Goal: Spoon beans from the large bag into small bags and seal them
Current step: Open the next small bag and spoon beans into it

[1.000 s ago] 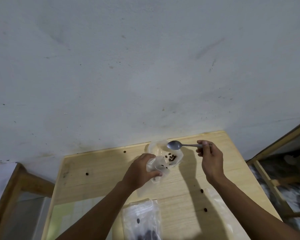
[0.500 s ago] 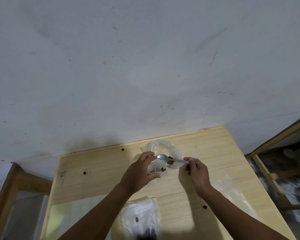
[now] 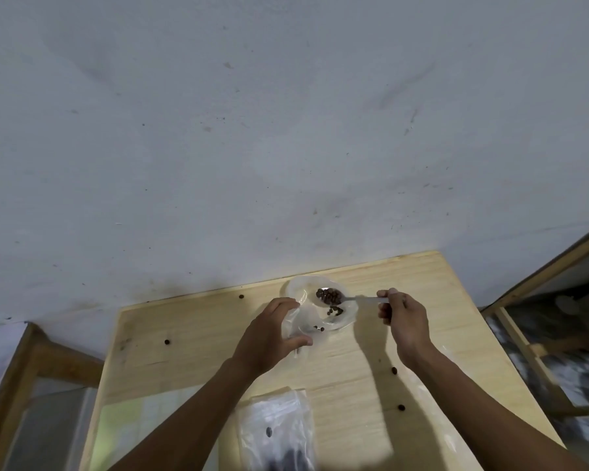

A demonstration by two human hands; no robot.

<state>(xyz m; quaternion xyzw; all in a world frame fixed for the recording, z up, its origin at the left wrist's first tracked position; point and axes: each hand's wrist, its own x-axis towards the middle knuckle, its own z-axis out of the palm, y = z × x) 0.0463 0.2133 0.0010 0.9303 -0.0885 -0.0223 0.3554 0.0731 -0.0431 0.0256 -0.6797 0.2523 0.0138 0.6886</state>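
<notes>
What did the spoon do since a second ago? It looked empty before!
The spoon in the right hand dipped down into the clear bag and has come back up, now heaped with dark beans. The left hand kept holding the bag's edge open. Loose beans on the table and the near bags stayed put.

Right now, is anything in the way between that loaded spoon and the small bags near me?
Nothing visible blocks it. The spoon, held by the right hand, carries beans above the open bag that the left hand holds. Between it and the small bags lies bare table, though the left forearm runs beside that path.
</notes>
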